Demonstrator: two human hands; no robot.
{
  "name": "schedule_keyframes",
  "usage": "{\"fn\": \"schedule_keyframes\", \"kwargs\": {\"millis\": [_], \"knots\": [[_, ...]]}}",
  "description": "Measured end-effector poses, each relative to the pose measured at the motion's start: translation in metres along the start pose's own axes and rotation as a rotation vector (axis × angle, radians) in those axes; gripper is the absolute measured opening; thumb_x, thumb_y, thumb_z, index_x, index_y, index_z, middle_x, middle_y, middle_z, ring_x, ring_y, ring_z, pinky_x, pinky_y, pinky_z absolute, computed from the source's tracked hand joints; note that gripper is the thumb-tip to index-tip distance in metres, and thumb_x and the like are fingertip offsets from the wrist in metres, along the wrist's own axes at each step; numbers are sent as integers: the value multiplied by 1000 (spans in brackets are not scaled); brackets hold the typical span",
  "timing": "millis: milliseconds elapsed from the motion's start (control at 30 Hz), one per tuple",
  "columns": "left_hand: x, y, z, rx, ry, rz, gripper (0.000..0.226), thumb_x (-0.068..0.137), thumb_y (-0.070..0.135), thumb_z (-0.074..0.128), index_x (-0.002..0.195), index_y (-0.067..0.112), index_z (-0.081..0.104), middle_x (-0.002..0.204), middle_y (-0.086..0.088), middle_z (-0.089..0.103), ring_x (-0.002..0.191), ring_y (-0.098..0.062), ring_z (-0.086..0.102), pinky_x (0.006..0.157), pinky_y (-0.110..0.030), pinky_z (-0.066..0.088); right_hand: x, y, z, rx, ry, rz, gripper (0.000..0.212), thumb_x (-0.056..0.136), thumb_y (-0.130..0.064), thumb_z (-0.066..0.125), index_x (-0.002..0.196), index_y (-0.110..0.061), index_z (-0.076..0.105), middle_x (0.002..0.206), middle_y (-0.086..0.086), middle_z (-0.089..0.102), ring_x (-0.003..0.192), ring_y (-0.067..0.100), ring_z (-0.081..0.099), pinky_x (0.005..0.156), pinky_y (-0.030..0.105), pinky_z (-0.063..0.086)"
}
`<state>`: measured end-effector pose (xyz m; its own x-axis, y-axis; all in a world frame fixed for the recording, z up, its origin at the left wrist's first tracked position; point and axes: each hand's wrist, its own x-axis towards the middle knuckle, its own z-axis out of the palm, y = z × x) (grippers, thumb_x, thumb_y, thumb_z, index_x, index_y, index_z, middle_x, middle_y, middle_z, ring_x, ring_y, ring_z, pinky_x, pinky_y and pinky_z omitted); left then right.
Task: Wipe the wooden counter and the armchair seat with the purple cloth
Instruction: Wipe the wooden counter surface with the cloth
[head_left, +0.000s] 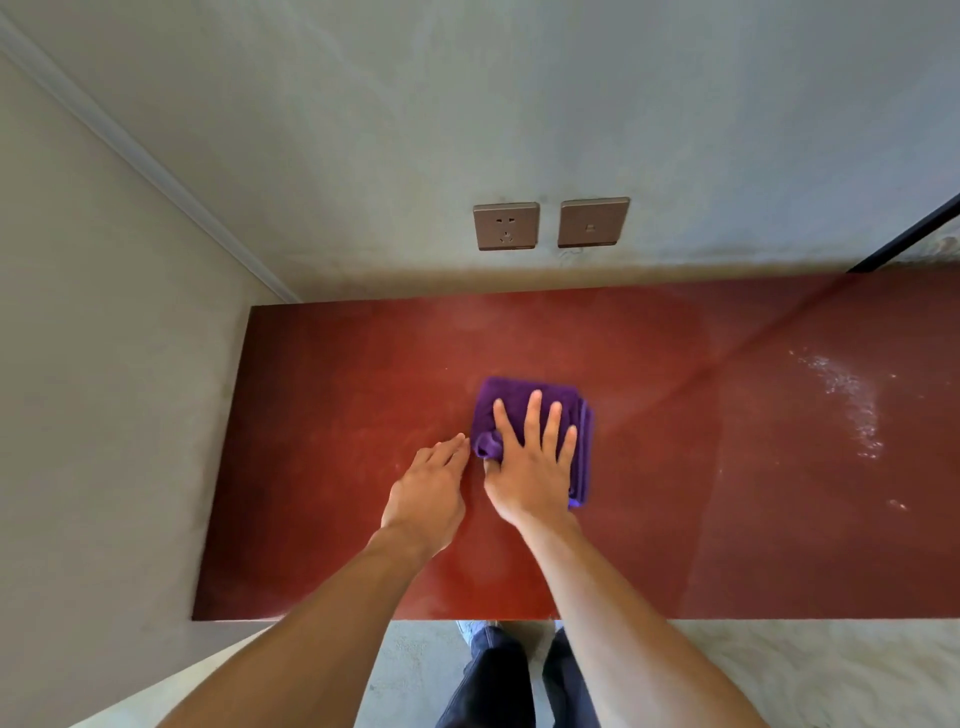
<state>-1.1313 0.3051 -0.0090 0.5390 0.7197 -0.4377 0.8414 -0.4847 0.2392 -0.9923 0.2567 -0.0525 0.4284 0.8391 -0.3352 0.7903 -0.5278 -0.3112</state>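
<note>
A folded purple cloth (511, 397) lies on the reddish-brown wooden counter (322, 415), near its middle. My right hand (530, 457) presses flat on the cloth with fingers spread, the thumb tucked under its left fold. My left hand (428, 491) rests on the bare counter just left of the cloth, fingers together and pointing at the cloth's edge, holding nothing. The armchair is out of sight.
A grey wall stands behind the counter with a socket (506, 226) and a switch plate (594, 222). Another wall closes off the counter's left end. White dust patches (852, 400) lie on the counter's right part. A dark rail (909, 234) crosses the upper right. My legs (514, 675) stand below the front edge.
</note>
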Motion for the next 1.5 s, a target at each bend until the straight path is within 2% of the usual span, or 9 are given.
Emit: {"fn": "schedule_keyframes", "kwargs": {"millis": [167, 300, 400, 567, 733, 933, 1033, 1200, 1500], "knots": [[-5, -1, 6, -7, -61, 15, 73, 92, 7, 46, 158, 25, 20, 166, 15, 11, 153, -14, 11, 116, -40, 37, 44, -29, -7, 55, -4, 134, 71, 97, -54, 34, 159, -41, 2, 167, 9, -19, 151, 36, -24, 119, 59, -15], [-23, -10, 6, -70, 287, 44, 44, 81, 6, 51, 120, 23, 61, 131, 4, 58, 124, -22, 52, 103, -39, 45, 62, -52, -2, 29, -31, -6, 70, 97, -56, 33, 158, -42, 3, 167, 9, -21, 150, 38, -25, 118, 60, -16], [-38, -49, 3, -123, 464, -110, 37, 77, 4, 55, 107, 25, 54, 117, 5, 56, 104, -23, 56, 87, -39, 47, 55, -54, 2, -39, -69, -127, 73, 94, -59, 37, 158, -45, 3, 167, 7, -20, 151, 37, -25, 119, 59, -16], [-42, -105, -8, -59, 226, -163, 54, 98, 16, 46, 151, 24, 37, 161, 2, 31, 146, -19, 30, 114, -42, 38, -6, -78, 28, -78, -17, -364, 77, 86, -53, 53, 157, -41, 26, 169, 9, 3, 155, 38, -4, 122, 61, -2], [-47, -117, 13, 30, -20, -245, 56, 106, 30, 25, 160, 30, 8, 169, 5, -4, 155, -22, -4, 124, -46, 16, -38, -64, 41, -150, -32, -501, 75, 88, -50, 55, 156, -40, 26, 170, 6, 2, 155, 34, -3, 123, 59, 7], [-43, -109, 10, 120, 78, -311, 51, 104, 36, 31, 154, 30, 32, 167, 3, 15, 154, -23, 11, 121, -51, 20, -44, 4, 19, -220, -27, -566, 73, 86, -46, 51, 155, -41, 28, 170, 3, 8, 156, 30, 2, 123, 55, 12], [-29, -78, 2, 172, 171, -272, 47, 101, 35, 38, 145, 22, 47, 162, -2, 29, 152, -26, 20, 121, -53, 21, -42, 32, 6, -201, -9, -487, 71, 85, -44, 46, 154, -42, 30, 170, 3, 9, 156, 29, 3, 124, 54, 11], [13, 36, 6, 117, 154, 5, 54, 103, 34, 32, 156, 27, 27, 167, 5, 15, 154, -21, 10, 123, -47, 18, -28, 94, -24, -189, 25, -370, 68, 86, -46, 41, 154, -42, 32, 170, 3, 10, 156, 28, 6, 124, 53, 11], [60, 236, 60, 14, 82, 72, 58, 105, 36, 25, 160, 24, 10, 168, 7, 5, 155, -21, 0, 124, -49, 12, 38, 257, -99, -244, 108, -66, 70, 91, -55, 38, 157, -43, 20, 170, 5, 7, 156, 29, 5, 124, 55, 2]]}}
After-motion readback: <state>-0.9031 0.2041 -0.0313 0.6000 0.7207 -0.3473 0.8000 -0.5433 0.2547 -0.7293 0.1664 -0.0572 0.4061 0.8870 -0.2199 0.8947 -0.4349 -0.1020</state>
